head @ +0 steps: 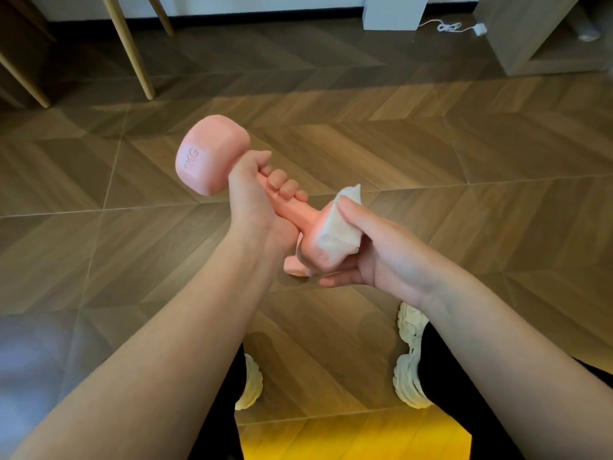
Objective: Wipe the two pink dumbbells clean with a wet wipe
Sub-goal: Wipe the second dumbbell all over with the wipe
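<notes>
We're indoors, and it looks like a home, a living room or bedroom: a wood-pattern floor (398, 144) laid in chevrons, with slim slanted wooden furniture legs (127, 44) standing at its far left edge. Along the far edge runs a dark skirting strip (265, 20) under a white wall, then a white post (393, 11), and a white cable (447, 27) lies loose on the floor beside a low wooden cabinet (530, 38) in the far right corner. A small pink dumbbell (212, 154) and a wet wipe (338, 230) suit that household feel.
</notes>
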Available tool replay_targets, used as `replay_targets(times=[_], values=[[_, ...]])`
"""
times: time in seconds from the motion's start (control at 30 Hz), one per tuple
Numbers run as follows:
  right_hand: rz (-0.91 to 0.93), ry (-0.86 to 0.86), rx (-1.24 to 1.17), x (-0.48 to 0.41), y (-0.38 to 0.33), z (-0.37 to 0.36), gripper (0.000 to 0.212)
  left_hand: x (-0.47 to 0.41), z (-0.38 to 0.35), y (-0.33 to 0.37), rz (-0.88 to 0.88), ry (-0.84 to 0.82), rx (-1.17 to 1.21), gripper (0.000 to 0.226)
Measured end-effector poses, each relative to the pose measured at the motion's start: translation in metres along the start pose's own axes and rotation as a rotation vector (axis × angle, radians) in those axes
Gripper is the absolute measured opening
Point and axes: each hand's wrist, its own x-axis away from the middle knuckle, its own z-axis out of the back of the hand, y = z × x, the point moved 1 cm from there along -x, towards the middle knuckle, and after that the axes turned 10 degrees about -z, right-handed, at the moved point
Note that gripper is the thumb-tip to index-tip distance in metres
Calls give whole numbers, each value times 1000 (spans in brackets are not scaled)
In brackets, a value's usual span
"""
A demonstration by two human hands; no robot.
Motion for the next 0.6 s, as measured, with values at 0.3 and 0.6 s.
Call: replay_targets(times=[0.3, 0.6], values=[[53, 24, 94, -1, 4, -5, 66, 0, 4, 2, 5, 21, 34, 32], [29, -63, 54, 6, -2, 4, 60, 1, 3, 5, 11, 20, 51, 33]])
